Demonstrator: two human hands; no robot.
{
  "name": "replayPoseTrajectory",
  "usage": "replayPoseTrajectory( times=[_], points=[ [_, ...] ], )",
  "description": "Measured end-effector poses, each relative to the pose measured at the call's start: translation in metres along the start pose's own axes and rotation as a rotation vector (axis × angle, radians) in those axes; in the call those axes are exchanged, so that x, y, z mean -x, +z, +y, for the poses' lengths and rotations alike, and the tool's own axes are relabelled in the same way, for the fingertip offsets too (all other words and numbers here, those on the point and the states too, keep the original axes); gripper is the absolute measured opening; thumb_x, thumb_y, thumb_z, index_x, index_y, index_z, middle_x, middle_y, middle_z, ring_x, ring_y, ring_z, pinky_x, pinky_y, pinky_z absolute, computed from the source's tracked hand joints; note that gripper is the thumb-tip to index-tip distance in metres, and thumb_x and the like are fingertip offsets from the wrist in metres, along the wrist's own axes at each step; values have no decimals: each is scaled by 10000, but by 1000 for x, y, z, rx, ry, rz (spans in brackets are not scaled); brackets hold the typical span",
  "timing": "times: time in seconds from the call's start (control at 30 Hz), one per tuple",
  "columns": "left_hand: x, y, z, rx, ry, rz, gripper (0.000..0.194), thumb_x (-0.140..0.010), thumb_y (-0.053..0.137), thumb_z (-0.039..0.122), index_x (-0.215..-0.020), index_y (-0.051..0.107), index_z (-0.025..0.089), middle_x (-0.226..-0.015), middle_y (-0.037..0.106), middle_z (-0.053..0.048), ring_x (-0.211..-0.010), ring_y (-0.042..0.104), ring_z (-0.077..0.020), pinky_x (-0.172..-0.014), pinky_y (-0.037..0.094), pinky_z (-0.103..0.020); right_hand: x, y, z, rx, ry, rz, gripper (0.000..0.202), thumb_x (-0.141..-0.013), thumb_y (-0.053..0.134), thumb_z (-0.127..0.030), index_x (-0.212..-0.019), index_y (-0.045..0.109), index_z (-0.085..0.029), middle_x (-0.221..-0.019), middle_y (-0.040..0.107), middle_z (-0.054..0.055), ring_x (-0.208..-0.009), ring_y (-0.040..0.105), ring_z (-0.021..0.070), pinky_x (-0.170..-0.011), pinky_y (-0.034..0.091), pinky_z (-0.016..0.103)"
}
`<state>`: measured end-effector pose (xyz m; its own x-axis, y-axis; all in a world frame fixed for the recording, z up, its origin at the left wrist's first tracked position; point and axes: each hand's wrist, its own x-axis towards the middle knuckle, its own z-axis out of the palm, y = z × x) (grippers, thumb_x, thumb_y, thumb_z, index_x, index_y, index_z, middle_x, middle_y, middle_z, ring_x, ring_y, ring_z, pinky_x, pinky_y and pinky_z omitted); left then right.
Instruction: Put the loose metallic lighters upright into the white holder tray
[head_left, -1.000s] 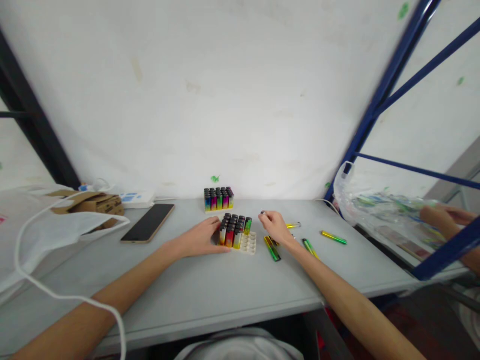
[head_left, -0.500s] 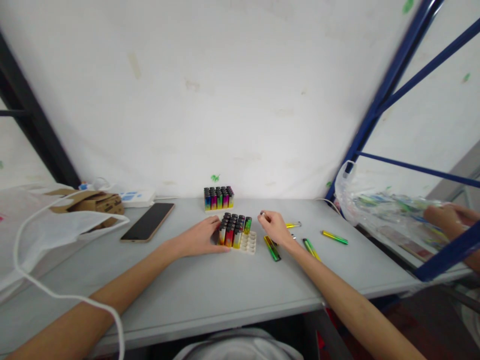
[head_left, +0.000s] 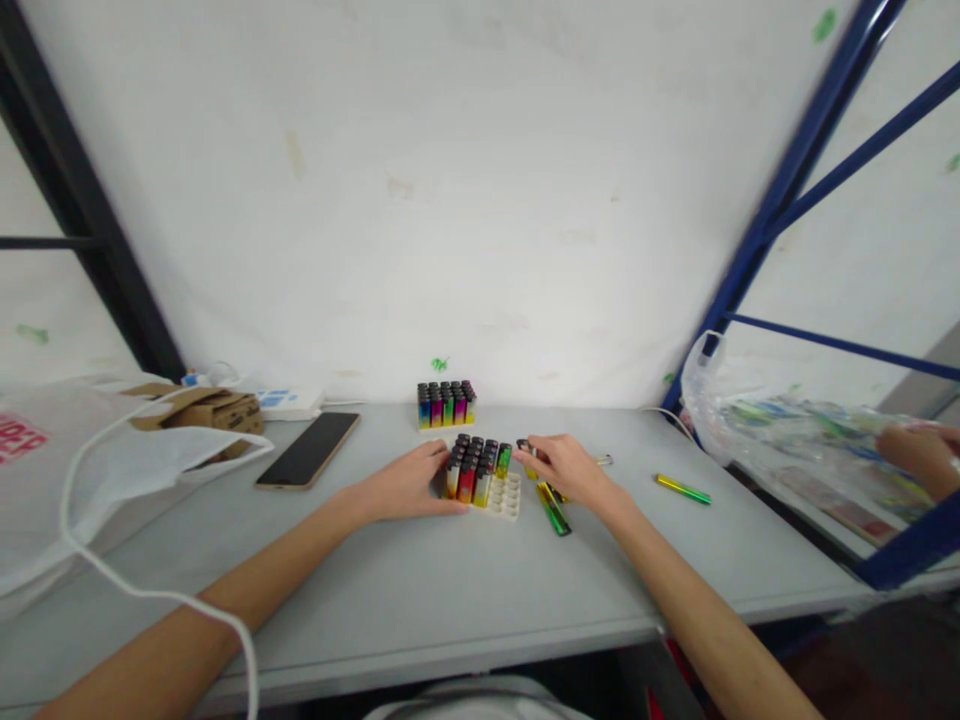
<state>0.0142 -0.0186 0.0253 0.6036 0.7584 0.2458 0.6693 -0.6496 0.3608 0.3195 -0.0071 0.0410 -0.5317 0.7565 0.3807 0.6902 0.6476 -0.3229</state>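
Upright lighters (head_left: 466, 480) with black tops fill the left part of a white tray (head_left: 511, 498), whose round pockets show at the right. My left hand (head_left: 411, 482) wraps round the left side of this group, thumb along the front. Just right of the tray, my right hand (head_left: 566, 466) pinches a lighter (head_left: 529, 462) with a yellowish body, held upright. Below that hand lies a green and yellow lighter (head_left: 553, 508), with another partly hidden behind it. A second full block of coloured lighters (head_left: 447, 405) stands near the wall.
On the left lie a phone (head_left: 309, 452), a white plastic bag (head_left: 45, 470), a cardboard box (head_left: 217, 412) and a white cable. One green-yellow lighter (head_left: 682, 489) lies to the right. Beyond the blue frame, another person's hand (head_left: 919, 455) is over plastic packaging.
My right hand has turned, and the lighter in it now shows upright beside the tray. My left hand stays at the lighters. The view has shifted slightly.
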Motion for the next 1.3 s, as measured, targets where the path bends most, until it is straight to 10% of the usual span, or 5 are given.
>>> replayPoseTrajectory(
  times=[0.2, 0.43, 0.9, 1.2, 1.3],
  points=[
    [0, 3, -4, 12, -4, -34, 716, -802, 745, 689, -1293, 645, 178, -1287, 662, -153, -1205, 632, -365, -1088, 502, -463, 1, 10, -11, -295, 67, -79, 474, -1048, 503, -541, -769, 661, -192, -688, 731, 30, -603, 635, 173, -627, 420, 260],
    [-1, 4, -4, 10, 4, -11, 676, -793, 736, 707, -1208, 677, 176, -1236, 680, -152, -1177, 640, -379, -1084, 501, -479, -6, 20, -23, 153, 69, -53, 442, -1048, 529, -555, -863, 707, -194, -795, 752, 115, -668, 656, 222, -631, 383, 291],
    [-2, 0, 3, 13, -20, -8, 652, -782, 730, 717, -1171, 677, 196, -1199, 691, -136, -1116, 647, -357, -1044, 521, -471, -8, 24, -16, 178, 51, -167, 448, -1041, 525, -582, -886, 716, -206, -788, 737, 103, -668, 646, 216, -628, 368, 283],
    [-2, 4, -3, -42, -8, -8, 739, -790, 676, 795, -1176, 681, 165, -1196, 678, -158, -1123, 648, -361, -1060, 512, -464, 7, -22, 43, 21, 142, -32, 459, -1035, 491, -563, -851, 700, -199, -692, 671, 29, -623, 544, 170, -649, 379, 280],
    [-2, 4, -2, -63, -23, -43, 745, -805, 655, 798, -1176, 675, 153, -1208, 664, -172, -1137, 640, -365, -1073, 505, -471, 18, -34, 64, -15, 254, -167, 305, -981, 594, -477, -947, 711, -197, -773, 739, 49, -669, 629, 189, -668, 432, 284]
  ],
)
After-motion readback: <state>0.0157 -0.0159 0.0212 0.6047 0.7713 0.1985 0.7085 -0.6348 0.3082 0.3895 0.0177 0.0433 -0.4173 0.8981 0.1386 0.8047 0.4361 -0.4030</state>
